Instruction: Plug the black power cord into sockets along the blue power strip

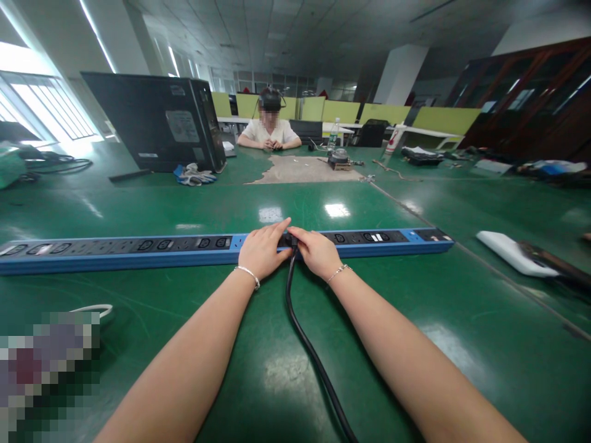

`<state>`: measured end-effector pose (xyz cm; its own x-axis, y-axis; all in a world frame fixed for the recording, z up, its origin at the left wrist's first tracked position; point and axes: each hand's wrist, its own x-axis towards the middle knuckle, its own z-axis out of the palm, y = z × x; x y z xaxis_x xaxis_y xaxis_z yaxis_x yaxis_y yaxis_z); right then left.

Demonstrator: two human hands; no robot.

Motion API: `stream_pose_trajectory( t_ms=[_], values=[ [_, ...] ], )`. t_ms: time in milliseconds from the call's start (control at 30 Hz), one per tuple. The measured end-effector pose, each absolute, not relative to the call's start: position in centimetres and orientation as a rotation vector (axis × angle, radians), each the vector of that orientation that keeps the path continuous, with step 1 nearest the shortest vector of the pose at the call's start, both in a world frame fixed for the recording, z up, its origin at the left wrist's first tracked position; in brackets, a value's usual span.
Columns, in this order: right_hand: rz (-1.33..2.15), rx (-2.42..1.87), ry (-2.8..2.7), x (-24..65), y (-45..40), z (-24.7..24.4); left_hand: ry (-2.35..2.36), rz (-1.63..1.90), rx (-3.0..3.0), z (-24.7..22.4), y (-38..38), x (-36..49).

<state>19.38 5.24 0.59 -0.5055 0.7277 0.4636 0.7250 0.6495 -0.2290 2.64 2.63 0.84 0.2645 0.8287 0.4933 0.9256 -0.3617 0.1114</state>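
Because the strip (221,257) looked long, straight and hard-cased, it would likely have handled as a stiff, fairly heavy bar, better lifted by both ends than from the middle. Its smooth blue sides might have slid a little on the glossy tabletop (161,344). The cable (305,335) seemed thick and bendable, with some spring of its own, while the plug (294,241) at its end looked rigid and light; the sound place to take hold was the plug's body, not the cable behind it.

The strip lay crosswise, roughly in line with the tabletop's far edge, directly beneath both hands. The plug was over the strip's sockets, between the hands and touching them; how deep it sat could not be seen. From there the cable ran between the forearms toward the near edge, out of view.

The right hand (319,252) was bent around the plug's right side, apparently pinching it. The left hand (262,253) lay across the strip, fingers stretched out, thumb beside the plug; whether it gripped or merely steadied, I could not tell.
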Motion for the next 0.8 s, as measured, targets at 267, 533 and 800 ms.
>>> stream_pose_trajectory(
  t_ms=[267, 533, 800],
  values=[
    [-0.025, -1.162, -2.354, 19.54, 4.61, 0.74, -1.389, -0.787, -2.439, 0.55, 2.81, 3.33],
    [-0.047, -1.286, -2.324, 19.47, 4.37, 0.87, -1.434, -0.851, -2.469, 0.40, 2.94, 3.32],
    [-0.076, -1.234, -2.418, 20.23, 4.28, 0.58, -1.550, -0.807, -2.444, 0.73, 3.13, 3.60]
  ],
)
